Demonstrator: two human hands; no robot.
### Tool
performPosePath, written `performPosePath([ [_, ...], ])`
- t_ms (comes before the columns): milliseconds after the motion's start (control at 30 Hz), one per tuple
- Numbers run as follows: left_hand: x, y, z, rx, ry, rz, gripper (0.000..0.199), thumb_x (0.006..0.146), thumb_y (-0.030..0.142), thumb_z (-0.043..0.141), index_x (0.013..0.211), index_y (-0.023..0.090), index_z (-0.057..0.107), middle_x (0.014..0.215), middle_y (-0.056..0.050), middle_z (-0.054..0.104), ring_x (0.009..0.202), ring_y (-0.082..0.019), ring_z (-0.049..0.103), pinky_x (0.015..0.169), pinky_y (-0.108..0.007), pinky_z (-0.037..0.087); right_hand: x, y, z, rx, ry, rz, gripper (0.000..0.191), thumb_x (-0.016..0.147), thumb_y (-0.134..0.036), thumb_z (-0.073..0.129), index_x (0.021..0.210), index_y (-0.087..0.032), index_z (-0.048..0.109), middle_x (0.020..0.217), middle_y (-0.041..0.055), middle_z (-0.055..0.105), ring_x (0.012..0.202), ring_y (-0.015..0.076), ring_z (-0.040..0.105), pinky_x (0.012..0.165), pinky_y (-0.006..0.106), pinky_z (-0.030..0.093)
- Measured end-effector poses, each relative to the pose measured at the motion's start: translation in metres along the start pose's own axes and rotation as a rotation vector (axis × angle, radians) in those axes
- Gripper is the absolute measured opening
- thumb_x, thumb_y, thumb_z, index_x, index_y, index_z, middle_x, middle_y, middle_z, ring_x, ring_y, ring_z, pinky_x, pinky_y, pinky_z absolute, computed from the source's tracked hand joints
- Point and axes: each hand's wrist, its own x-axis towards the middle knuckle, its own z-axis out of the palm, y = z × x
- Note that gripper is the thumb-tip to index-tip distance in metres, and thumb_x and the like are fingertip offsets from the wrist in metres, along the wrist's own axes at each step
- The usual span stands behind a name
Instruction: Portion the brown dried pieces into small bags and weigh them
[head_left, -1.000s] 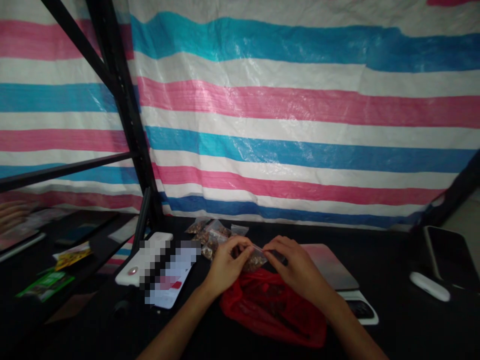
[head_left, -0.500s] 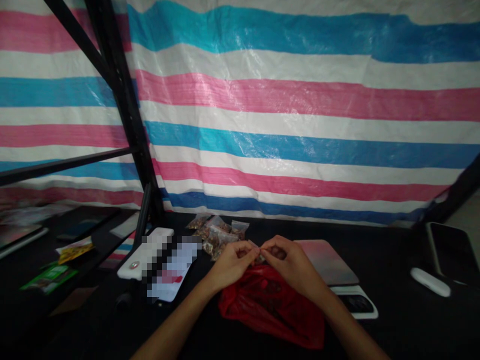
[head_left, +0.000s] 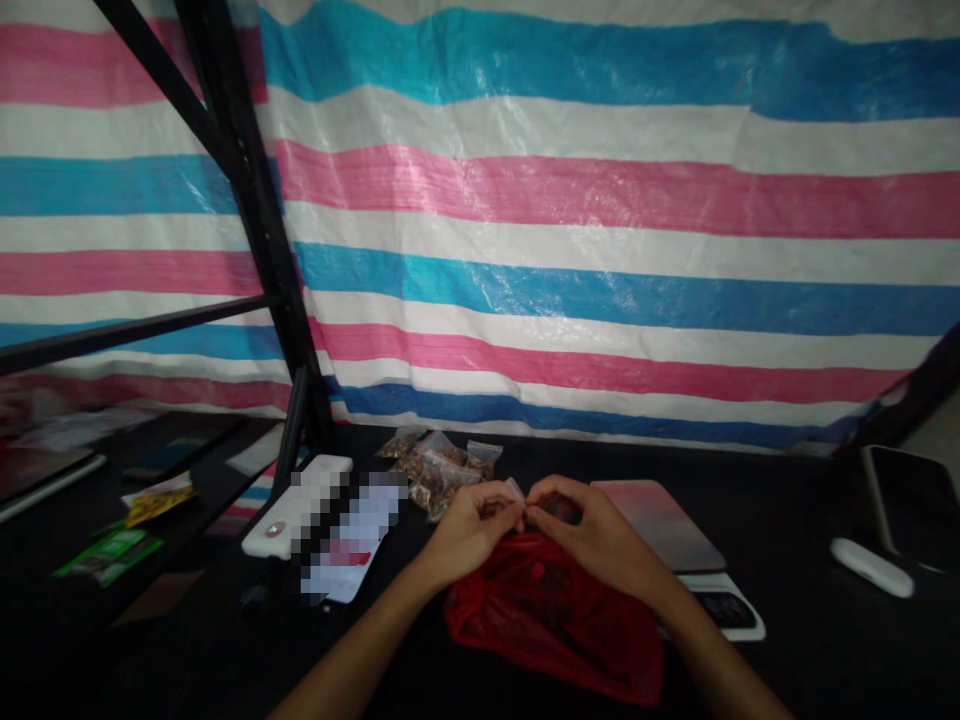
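My left hand (head_left: pixel 474 522) and my right hand (head_left: pixel 581 522) meet fingertip to fingertip, both closed in a pinch on a small clear zip bag (head_left: pixel 514 489). Only a corner of that bag shows between the fingers; its contents are hidden. Just below my hands lies a crumpled red plastic bag (head_left: pixel 555 630), with dark contents faintly showing through. Behind my left hand is a heap of small zip bags (head_left: pixel 435 468) filled with brownish bits.
Right of my hands, a pinkish flat pad (head_left: pixel 664 525) rests over a white scale-like device (head_left: pixel 739 610). Further right are a white oblong case (head_left: pixel 872 567) and a dark-screened device (head_left: pixel 911 500). Leftward lie a white device (head_left: pixel 300 505), a green packet (head_left: pixel 111 555) and a black metal post (head_left: pixel 274 250).
Both hands stay pinched together over the red bag. A corner of the small clear bag now sticks up more plainly between the fingers. The whole view has shifted slightly.
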Motion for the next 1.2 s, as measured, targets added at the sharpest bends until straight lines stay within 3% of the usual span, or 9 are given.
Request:
performPosePath([
  [367, -0.001, -0.002, 0.003, 0.071, 0.041, -0.002, 0.035, 0.091, 0.047, 0.061, 0.078, 0.015, 0.070, 0.065, 0.001, 0.060, 0.055, -0.011, 0.048, 0.053, -0.023, 0.034, 0.000, 0.003, 0.005, -0.101, 0.055, -0.071, 0.005, 0.084, -0.023, 0.067, 0.090, -0.022, 0.066, 0.086, -0.0016, 0.069, 0.079, 0.0159, 0.063, 0.074, 0.028, 0.048],
  [533, -0.003, -0.003, 0.004, 0.244, 0.051, 0.045, 0.028, 0.095, 0.033, 0.055, 0.077, 0.016, 0.069, 0.064, 0.001, 0.060, 0.057, -0.012, 0.049, 0.055, -0.023, 0.035, 0.001, 0.007, 0.003, -0.142, 0.049, -0.067, 0.004, 0.086, -0.020, 0.063, 0.089, -0.021, 0.066, 0.087, -0.0006, 0.070, 0.080, 0.0165, 0.064, 0.074, 0.028, 0.049],
  [700, -0.004, -0.002, 0.003, 0.375, 0.044, 0.096, 0.027, 0.095, 0.028, 0.052, 0.074, 0.017, 0.065, 0.065, 0.001, 0.059, 0.061, -0.012, 0.051, 0.057, -0.023, 0.035, 0.000, 0.009, 0.000, -0.329, 0.058, -0.129, 0.008, 0.090, -0.020, 0.059, 0.088, -0.022, 0.067, 0.089, 0.0015, 0.071, 0.081, 0.0176, 0.064, 0.073, 0.029, 0.047],
  [967, -0.005, -0.003, 0.006, 0.393, 0.112, 0.072, 0.019, 0.075, 0.014, 0.055, 0.058, 0.019, 0.048, 0.055, 0.006, 0.046, 0.052, -0.009, 0.041, 0.052, -0.022, 0.029, -0.001, 0.010, 0.007, -0.609, 0.048, -0.239, 0.013, 0.085, -0.012, 0.054, 0.079, -0.023, 0.058, 0.076, -0.0009, 0.063, 0.068, 0.0156, 0.055, 0.063, 0.028, 0.035],
  [1100, -0.004, -0.002, 0.004, 0.393, 0.181, 0.068, 0.020, 0.072, 0.014, 0.055, 0.057, 0.020, 0.044, 0.053, 0.006, 0.043, 0.051, -0.009, 0.039, 0.050, -0.022, 0.026, 0.000, 0.011, 0.002, -0.547, 0.146, -0.185, 0.011, 0.089, -0.016, 0.051, 0.081, -0.023, 0.055, 0.070, -0.0021, 0.058, 0.063, 0.0154, 0.054, 0.059, 0.027, 0.035],
  [1200, -0.003, 0.000, 0.001, 0.347, 0.200, 0.079, 0.015, 0.077, 0.019, 0.054, 0.063, 0.020, 0.050, 0.058, 0.005, 0.049, 0.054, -0.011, 0.044, 0.053, -0.022, 0.032, 0.000, 0.010, -0.005, -0.379, 0.168, -0.166, 0.010, 0.095, -0.030, 0.053, 0.093, -0.023, 0.060, 0.081, 0.0007, 0.064, 0.071, 0.0167, 0.060, 0.064, 0.027, 0.044],
])
